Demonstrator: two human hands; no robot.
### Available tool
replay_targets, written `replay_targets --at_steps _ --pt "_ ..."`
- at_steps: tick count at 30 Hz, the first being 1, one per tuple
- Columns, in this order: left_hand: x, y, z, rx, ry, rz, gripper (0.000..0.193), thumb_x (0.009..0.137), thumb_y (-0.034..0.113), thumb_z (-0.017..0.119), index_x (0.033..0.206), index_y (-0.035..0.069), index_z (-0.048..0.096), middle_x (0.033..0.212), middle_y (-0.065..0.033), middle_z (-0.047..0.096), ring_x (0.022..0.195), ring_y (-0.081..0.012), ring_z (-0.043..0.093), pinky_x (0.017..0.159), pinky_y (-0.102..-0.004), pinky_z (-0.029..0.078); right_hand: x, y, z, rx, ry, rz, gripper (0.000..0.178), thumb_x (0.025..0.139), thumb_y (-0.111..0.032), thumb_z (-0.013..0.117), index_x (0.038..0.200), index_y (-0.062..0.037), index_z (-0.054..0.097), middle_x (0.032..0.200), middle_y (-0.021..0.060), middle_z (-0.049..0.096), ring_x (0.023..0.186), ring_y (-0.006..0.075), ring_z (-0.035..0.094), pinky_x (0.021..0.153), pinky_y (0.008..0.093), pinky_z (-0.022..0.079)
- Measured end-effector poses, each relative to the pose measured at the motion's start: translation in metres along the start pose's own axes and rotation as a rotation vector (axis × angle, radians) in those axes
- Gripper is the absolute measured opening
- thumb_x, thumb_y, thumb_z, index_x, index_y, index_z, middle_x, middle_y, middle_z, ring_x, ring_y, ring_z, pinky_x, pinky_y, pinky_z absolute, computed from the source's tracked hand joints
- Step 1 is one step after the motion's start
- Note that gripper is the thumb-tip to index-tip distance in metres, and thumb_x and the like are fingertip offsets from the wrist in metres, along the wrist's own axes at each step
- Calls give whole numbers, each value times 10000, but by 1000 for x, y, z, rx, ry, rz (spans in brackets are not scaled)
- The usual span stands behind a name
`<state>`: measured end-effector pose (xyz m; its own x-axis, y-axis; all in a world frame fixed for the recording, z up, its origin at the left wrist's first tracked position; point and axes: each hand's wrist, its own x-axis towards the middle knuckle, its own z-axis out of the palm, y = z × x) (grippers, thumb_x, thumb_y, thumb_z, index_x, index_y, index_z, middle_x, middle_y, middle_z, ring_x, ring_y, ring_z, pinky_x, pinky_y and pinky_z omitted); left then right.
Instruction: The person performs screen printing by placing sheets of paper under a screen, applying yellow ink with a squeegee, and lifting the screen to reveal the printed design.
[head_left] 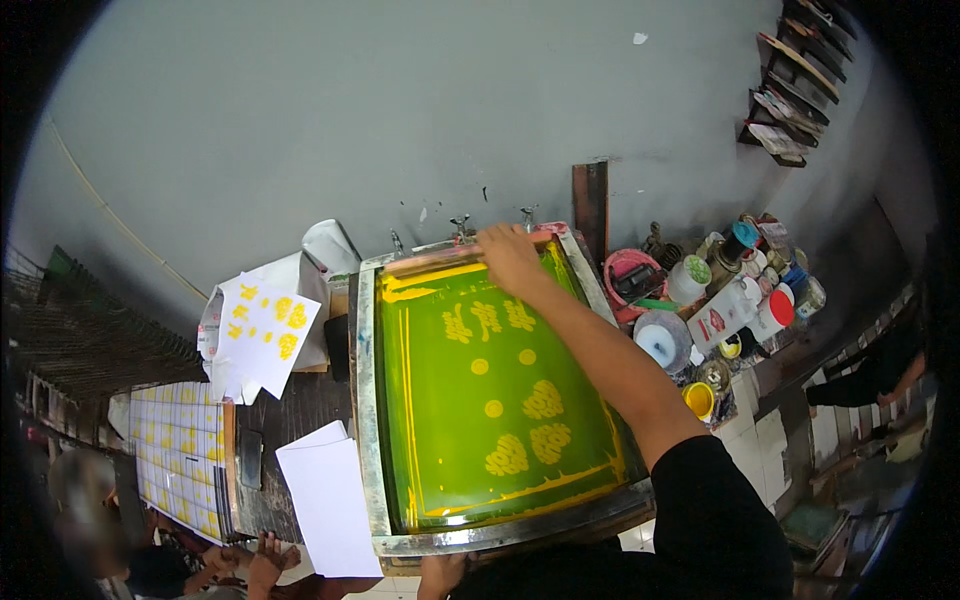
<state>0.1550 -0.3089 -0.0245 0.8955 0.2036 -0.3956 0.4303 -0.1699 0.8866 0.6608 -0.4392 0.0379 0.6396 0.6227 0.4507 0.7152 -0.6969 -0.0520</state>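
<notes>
One hand, my right hand [508,256], grasps the squeegee [440,260] at twelve o'clock on the green printing screen [480,400]; my left hand's [440,572] fingers I cannot tell.

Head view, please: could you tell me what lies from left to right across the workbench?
Stack of yellow-printed sheets → blank white paper → green screen frame, right hand on the squeegee → yellow paint cup → red-capped bottle.
</notes>
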Motion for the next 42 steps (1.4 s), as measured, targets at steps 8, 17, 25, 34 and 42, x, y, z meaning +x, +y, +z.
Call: replay_targets --at_steps 8,17,25,34,42 --pt "-3 -7 -4 161 -45 65 212 975 202 587 912 32 697 879 -111 723 839 -290 684 813 -414 526 6 -12 8 11 60 11 283 851 -164 727 1060 -36 586 1041 141 632 1071 317 574 904 443 404" --pt "-1 -14 2 52 -11 103 81 932 70 624 889 24 674 783 -110 675 771 -283 663 742 -408 525 25 -12 -2 68 -197 43 292 844 -167 718 1090 -46 618 1058 124 670 1067 292 607 917 431 415" --pt "-1 -9 -2 111 -14 183 65 921 61 631 901 16 673 801 -118 680 774 -288 664 742 -407 524 21 -9 -3 77 -141 -51 328 842 -194 746 1092 -26 617 1062 163 675 1065 345 611 933 461 433" --pt "-1 -5 -1 70 -12 138 56 907 45 637 923 9 677 810 -122 684 784 -277 670 749 -403 529 4 -12 -17 3 -128 -11 336 851 -223 747 1090 -26 619 1101 160 680 1075 345 616 934 469 443" --pt "0 -6 0 68 -17 126 64 942 40 611 914 3 654 774 -105 664 744 -253 657 706 -397 528 5 -14 -15 40 -194 15 318 864 -210 731 1097 -27 615 1073 147 679 1076 320 612 921 453 435"
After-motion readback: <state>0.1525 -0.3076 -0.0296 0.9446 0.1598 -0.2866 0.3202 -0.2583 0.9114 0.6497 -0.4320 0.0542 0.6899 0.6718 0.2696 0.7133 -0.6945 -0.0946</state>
